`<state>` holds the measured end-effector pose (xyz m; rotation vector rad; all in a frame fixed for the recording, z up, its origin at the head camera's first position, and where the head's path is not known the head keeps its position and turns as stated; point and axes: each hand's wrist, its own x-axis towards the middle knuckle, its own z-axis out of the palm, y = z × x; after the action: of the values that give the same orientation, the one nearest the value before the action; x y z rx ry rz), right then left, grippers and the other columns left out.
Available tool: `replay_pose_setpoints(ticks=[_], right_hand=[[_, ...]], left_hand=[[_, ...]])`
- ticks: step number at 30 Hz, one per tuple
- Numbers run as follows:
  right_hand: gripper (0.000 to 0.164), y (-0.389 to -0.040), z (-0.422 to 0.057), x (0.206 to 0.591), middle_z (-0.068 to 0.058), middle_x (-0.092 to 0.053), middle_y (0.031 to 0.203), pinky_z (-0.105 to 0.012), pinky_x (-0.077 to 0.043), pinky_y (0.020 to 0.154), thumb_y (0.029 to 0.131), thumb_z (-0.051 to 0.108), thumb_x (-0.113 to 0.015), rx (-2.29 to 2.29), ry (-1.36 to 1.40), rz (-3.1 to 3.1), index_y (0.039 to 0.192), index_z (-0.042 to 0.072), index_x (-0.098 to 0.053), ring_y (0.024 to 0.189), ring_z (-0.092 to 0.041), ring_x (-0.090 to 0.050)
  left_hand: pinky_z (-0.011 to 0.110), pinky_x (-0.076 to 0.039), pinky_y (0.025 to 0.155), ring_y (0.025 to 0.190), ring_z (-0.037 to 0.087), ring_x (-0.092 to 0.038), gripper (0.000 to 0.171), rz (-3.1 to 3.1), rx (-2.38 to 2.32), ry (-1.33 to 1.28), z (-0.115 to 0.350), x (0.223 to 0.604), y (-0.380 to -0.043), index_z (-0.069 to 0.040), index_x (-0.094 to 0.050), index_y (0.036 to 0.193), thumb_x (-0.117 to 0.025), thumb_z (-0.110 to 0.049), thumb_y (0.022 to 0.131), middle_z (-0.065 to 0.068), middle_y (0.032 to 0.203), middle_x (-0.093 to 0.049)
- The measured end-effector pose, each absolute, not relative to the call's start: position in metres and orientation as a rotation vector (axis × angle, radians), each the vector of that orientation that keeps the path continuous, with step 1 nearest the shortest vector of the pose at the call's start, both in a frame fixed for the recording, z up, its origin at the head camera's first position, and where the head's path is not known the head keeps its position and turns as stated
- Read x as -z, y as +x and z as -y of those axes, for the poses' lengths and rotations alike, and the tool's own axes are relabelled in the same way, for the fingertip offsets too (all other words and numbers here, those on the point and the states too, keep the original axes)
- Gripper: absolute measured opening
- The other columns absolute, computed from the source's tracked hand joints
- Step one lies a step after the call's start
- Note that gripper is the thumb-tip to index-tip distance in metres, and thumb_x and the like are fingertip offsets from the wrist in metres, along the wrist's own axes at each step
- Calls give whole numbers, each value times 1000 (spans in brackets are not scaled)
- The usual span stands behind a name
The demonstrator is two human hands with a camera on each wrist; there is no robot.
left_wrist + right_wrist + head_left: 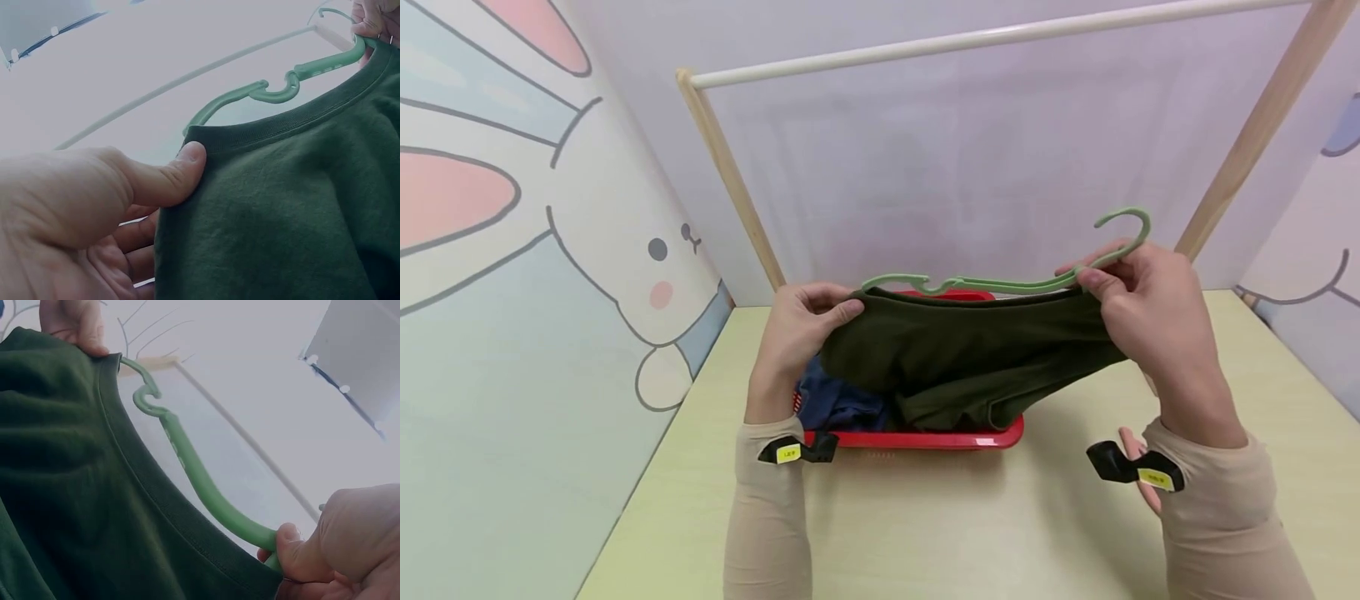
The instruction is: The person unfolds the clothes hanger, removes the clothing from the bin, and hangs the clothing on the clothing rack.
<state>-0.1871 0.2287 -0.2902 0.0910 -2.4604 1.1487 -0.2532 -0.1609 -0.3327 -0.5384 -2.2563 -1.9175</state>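
A dark green shirt (970,342) with a ribbed neckline hangs stretched between both hands, over a red basket. My left hand (801,333) pinches it at the left end of the neckline, thumb in front in the left wrist view. A light green plastic hanger (1011,287) runs along the neckline, one end tucked inside the cloth at the left. My right hand (1157,312) grips the hanger near the base of its hook, with the neckline's right end at the fingers. The hook points up above that hand. In the right wrist view the hanger's notched arm (190,462) shows above the collar.
The red basket (925,439) stands on the pale wooden table (910,525), a blue garment (838,400) in it. Behind rises a rack with a white bar (925,52) and wooden posts (730,171). A pinkish, thin object (1142,475) lies partly hidden beneath my right wrist.
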Motion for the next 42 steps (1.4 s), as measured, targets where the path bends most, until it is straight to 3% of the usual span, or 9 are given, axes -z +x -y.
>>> replay_pose_setpoints(ticks=[4, 10, 17, 22, 29, 42], right_hand=[[19, -185, -230, 290, 44, -69, 93, -17, -45, 75, 113, 15, -63, -1137, 76, 2464, 119, 10, -80, 104, 0, -61], [19, -185, -230, 294, 22, -80, 92, -26, -38, 60, 111, 15, -68, -1104, 64, 2464, 119, 15, -86, 79, -13, -51], [19, -187, -224, 295, 11, -84, 100, -25, -40, 63, 111, 13, -66, -1054, 81, 2496, 114, 15, -84, 80, -15, -53], [18, -189, -215, 296, -4, -86, 108, -23, -42, 66, 110, 13, -67, -1033, 111, 2518, 114, 15, -84, 84, -15, -59], [17, -191, -200, 299, -9, -84, 101, -25, -42, 65, 109, 12, -68, -1018, 160, 2495, 109, 13, -85, 83, -21, -61], [12, -192, -180, 306, -14, -84, 97, -23, -44, 65, 106, 5, -71, -1052, 217, 2408, 107, 5, -83, 85, -26, -69]], left_hand=[[28, -61, 76, 90, 19, -73, 18, 2239, 1911, -534, 162, 333, -255, 5, -84, 112, -86, -6, 98, 1, 98, -80], [28, -61, 73, 87, 18, -73, 15, 2204, 1921, -549, 166, 334, -255, 5, -84, 111, -85, -4, 99, 1, 97, -80], [29, -63, 78, 89, 19, -77, 15, 2220, 1705, -710, 158, 332, -253, -2, -87, 112, -87, -6, 98, 7, 103, -84], [30, -63, 78, 88, 20, -78, 14, 2237, 1586, -871, 142, 334, -254, -6, -88, 112, -86, -6, 98, 9, 104, -85], [35, -65, 84, 94, 14, -80, 11, 2241, 1508, -957, 121, 338, -253, -9, -90, 108, -88, -10, 98, 3, 103, -86], [36, -65, 84, 93, 14, -79, 14, 2271, 1329, -962, 109, 339, -249, -11, -90, 110, -90, -13, 96, 3, 102, -86]])
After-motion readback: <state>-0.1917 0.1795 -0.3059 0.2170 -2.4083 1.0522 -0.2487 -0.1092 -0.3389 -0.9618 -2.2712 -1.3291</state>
